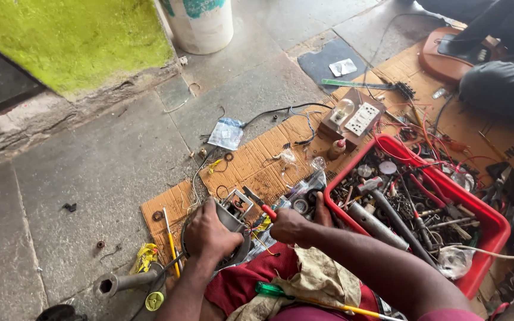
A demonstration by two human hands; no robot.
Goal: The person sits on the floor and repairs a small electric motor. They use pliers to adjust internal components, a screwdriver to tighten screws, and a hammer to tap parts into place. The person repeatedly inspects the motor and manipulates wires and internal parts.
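Note:
My left hand grips a grey metal motor housing resting on my lap over the cardboard mat. My right hand holds a red-handled tool whose tip points into the small open unit with wires on top of the housing. A green-handled screwdriver with a yellow shaft lies across a dirty cloth on my red-clad leg.
A red plastic tray full of tools, pipes and wires sits at the right. A wooden board with a bulb and socket lies beyond. A grey pipe, white bucket, and another person's legs are nearby.

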